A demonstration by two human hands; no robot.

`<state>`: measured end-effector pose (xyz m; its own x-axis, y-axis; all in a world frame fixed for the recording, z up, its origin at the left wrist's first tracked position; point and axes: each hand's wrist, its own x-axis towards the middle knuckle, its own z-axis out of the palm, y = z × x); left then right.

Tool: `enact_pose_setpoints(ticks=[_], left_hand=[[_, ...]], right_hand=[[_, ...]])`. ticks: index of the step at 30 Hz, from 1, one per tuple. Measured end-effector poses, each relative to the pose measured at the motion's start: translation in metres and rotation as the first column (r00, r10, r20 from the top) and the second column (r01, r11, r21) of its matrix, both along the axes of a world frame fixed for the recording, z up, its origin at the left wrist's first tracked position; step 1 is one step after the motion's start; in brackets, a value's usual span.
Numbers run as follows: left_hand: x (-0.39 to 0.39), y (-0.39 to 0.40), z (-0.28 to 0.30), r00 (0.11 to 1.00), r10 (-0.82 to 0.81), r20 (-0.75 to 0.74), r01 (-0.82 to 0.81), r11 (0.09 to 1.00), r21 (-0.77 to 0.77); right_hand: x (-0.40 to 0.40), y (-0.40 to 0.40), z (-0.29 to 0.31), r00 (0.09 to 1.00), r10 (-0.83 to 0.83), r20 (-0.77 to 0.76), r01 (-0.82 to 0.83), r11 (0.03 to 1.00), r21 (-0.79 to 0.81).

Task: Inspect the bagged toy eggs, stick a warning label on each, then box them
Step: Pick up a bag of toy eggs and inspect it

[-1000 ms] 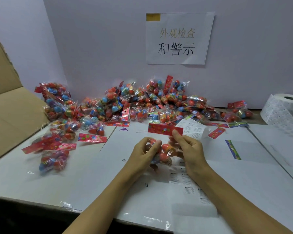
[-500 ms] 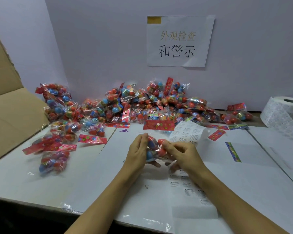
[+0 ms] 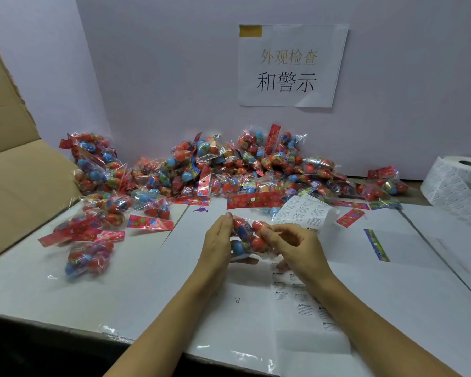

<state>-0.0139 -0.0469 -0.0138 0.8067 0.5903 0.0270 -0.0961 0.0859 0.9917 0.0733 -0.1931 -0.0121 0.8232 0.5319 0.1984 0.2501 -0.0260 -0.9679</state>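
Observation:
A clear bag of red and blue toy eggs (image 3: 246, 236) with a red header card (image 3: 252, 200) is held above the white table (image 3: 147, 273) between both hands. My left hand (image 3: 218, 243) grips its left side, fingers upright and thumb under the bag. My right hand (image 3: 291, 247) holds its right side with curled fingers. A strip of white warning labels (image 3: 305, 213) lies curled behind my right hand and runs on under my right forearm toward the front edge.
A big heap of bagged eggs (image 3: 229, 167) lies along the back wall, with several more bags at the left (image 3: 89, 258). An open cardboard box (image 3: 14, 164) stands at the far left. A label roll (image 3: 457, 183) sits at the far right.
The bag has been turned in both hands, its red header card swinging away toward the heap. The right hand's raised finger came down off the card onto the eggs.

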Motion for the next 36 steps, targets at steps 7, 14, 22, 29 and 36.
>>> enact_pose_setpoints(ticks=[7,14,22,29,36], left_hand=[[0.001,-0.003,0.003,0.998,-0.063,0.016,0.064,0.996,-0.065],[-0.005,0.002,0.003,0.991,-0.101,0.086,0.099,0.995,0.028],[-0.005,0.003,-0.004,0.996,-0.012,0.089,-0.028,0.899,0.438],[-0.006,0.001,-0.001,0.998,-0.047,0.049,0.024,0.923,0.385],[-0.007,-0.002,-0.003,0.991,-0.055,-0.119,0.107,0.860,0.500]], right_hand=[[0.002,-0.003,-0.002,0.961,-0.101,0.259,0.116,0.992,-0.044],[-0.001,-0.001,-0.004,0.982,0.101,0.162,-0.081,0.989,-0.124],[0.006,0.001,-0.001,0.959,0.109,-0.262,-0.049,0.973,0.225],[0.008,0.000,0.003,0.894,0.201,-0.400,-0.080,0.951,0.298],[0.004,-0.001,0.005,0.918,0.312,-0.244,-0.253,0.936,0.243]])
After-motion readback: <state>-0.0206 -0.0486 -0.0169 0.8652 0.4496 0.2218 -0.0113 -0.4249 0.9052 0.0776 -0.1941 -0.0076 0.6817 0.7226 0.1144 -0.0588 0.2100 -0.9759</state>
